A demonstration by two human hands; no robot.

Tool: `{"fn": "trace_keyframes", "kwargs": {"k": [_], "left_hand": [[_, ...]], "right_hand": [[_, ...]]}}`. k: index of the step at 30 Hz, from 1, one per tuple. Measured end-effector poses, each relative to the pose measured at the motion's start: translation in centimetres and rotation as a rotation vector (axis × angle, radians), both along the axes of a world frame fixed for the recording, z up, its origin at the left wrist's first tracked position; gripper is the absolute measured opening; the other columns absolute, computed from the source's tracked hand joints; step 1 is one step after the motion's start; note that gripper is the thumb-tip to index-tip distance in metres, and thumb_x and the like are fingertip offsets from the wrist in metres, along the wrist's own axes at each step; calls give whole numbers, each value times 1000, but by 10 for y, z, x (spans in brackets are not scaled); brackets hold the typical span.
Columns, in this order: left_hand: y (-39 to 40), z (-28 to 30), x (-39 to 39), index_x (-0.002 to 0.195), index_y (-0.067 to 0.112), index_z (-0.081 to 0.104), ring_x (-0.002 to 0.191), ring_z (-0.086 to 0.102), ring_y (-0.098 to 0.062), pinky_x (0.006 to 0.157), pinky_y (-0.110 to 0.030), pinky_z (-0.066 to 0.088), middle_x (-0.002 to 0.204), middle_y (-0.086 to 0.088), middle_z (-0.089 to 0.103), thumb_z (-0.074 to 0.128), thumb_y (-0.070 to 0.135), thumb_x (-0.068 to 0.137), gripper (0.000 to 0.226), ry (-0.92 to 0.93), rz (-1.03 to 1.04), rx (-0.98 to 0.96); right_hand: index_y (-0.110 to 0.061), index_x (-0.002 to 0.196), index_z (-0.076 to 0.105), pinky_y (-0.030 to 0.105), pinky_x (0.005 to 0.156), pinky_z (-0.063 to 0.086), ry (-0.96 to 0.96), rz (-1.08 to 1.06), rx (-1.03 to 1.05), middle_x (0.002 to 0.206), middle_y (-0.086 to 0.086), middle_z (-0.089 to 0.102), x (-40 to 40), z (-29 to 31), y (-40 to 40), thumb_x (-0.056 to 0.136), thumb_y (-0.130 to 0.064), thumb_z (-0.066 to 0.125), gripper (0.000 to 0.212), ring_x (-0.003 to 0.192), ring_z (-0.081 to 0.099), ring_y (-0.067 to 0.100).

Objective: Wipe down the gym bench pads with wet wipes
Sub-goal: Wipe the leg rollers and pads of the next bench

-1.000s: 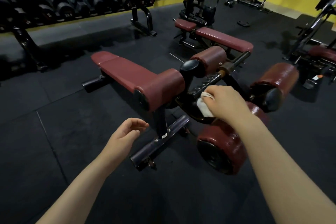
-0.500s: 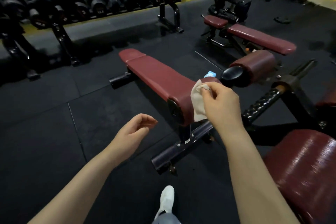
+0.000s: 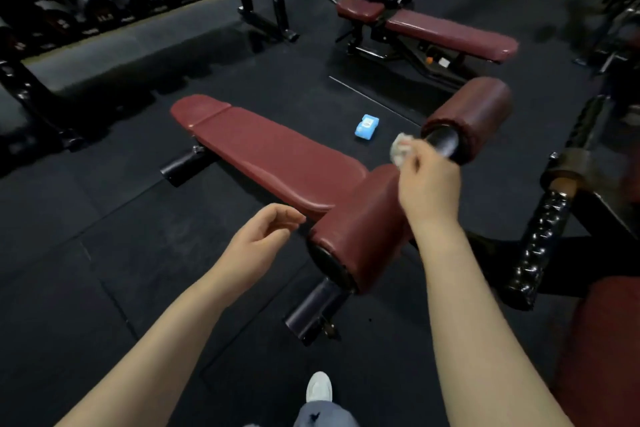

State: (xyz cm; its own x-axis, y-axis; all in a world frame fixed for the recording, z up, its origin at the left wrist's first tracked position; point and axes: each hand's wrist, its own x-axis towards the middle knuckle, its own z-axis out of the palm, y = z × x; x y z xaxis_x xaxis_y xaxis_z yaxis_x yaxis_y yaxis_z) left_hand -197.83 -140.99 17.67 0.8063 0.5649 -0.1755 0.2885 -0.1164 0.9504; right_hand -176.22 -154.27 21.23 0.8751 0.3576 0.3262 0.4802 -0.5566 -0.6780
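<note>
Now, step in hand: by the look of it, carrying the wipe to the next pad for a pass.
Landmark: the bench pad, a long maroon cushion running away from the person toward the dumbbell rack.
Right hand: fingers pinch a crumpled wipe, held in the air above the near roller's far end.
Left hand: loosely curled, holding nothing, just beside the bench pad's near end.
Near roller: maroon cylinder at the bench pad's near end, lying across it.
Far roller: to the right of the bench pad, black end cap facing the wipe; whether the wipe touches it cannot be told.
Wipe pack: blue, on the floor right of the bench pad, near its middle.
Second bench: beyond the bench pad, well apart.
Doing it well: the wipe is bunched small, so opening it flat under the fingers would likely cover more vinyl per stroke.
Stroke: long overlapping passes along the bench pad, then around each roller, seem best.
Free hand: it could steady a roller if it spins.
Risk: a dried-out wipe only smears; the pack lies close for a fresh one.
</note>
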Motion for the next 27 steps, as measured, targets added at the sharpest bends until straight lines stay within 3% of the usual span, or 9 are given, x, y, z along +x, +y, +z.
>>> {"fn": "trace_keyframes", "kwargs": {"k": [2, 6, 11, 14, 16, 19, 23, 25, 27], "left_hand": [[7, 0, 13, 104, 30, 67, 110, 60, 2, 93, -19, 42, 110, 15, 69, 46, -1, 94, 38, -4, -47, -21], [27, -5, 44, 108, 18, 66, 109, 62, -1, 93, -17, 42, 112, 8, 71, 46, -6, 95, 34, -14, -151, -73], [50, -10, 87, 108, 22, 67, 113, 61, -6, 99, -23, 43, 114, 8, 70, 45, -4, 94, 37, -34, -288, -120], [61, -17, 113, 110, 28, 67, 112, 62, -7, 92, -18, 47, 115, 11, 70, 47, 6, 98, 32, 87, -382, -158], [67, -31, 122, 118, 28, 65, 113, 63, -12, 100, -30, 49, 121, 6, 68, 43, 22, 103, 28, 287, -493, -207], [65, -53, 113, 123, 25, 65, 107, 69, -15, 105, -40, 47, 113, 5, 74, 35, 39, 105, 37, 512, -655, -328], [56, -67, 106, 139, 13, 49, 104, 70, -26, 103, -45, 49, 125, -10, 68, 35, 32, 106, 41, 509, -439, -770], [53, -66, 103, 134, 13, 51, 104, 70, -27, 103, -47, 50, 123, -9, 68, 32, 33, 104, 40, 491, -403, -748], [52, -64, 97, 116, 14, 62, 96, 72, -20, 98, -41, 52, 106, -2, 75, 31, 33, 102, 39, 468, -442, -648]], "right_hand": [[-21, 104, 71, 26, 93, 42, -8, 152, -160, 108, 3, 68, -8, -18, 1, 92, -7, 51, 27, 107, 59, 24], [-31, 109, 67, 8, 101, 32, 27, 386, -69, 121, -18, 60, -52, -37, -19, 93, -10, 56, 29, 119, 50, -2], [-24, 117, 68, 27, 112, 34, 49, 648, -111, 131, -13, 60, -95, -41, -49, 89, -6, 56, 35, 130, 47, 1], [-18, 112, 70, 29, 107, 40, -35, 673, -187, 128, -5, 63, -79, -22, -36, 88, -1, 50, 36, 127, 51, 6], [-15, 105, 71, 26, 100, 43, -132, 616, -271, 118, 3, 67, -52, -6, -18, 86, 1, 48, 33, 114, 57, 16], [-15, 102, 71, 40, 86, 52, -166, 326, -518, 106, 8, 68, 1, 8, 9, 82, 8, 52, 36, 99, 62, 28], [-29, 109, 69, 33, 90, 47, 52, 184, -555, 110, -4, 66, 12, 4, 23, 93, -3, 43, 40, 102, 56, 16], [-27, 104, 70, 21, 92, 44, 99, 259, -446, 109, -12, 64, -18, 5, 18, 90, -4, 46, 37, 100, 53, 4], [-30, 107, 67, 26, 94, 45, 151, 391, -437, 112, -14, 63, -60, 6, 6, 89, -8, 44, 37, 106, 53, 0]]}}
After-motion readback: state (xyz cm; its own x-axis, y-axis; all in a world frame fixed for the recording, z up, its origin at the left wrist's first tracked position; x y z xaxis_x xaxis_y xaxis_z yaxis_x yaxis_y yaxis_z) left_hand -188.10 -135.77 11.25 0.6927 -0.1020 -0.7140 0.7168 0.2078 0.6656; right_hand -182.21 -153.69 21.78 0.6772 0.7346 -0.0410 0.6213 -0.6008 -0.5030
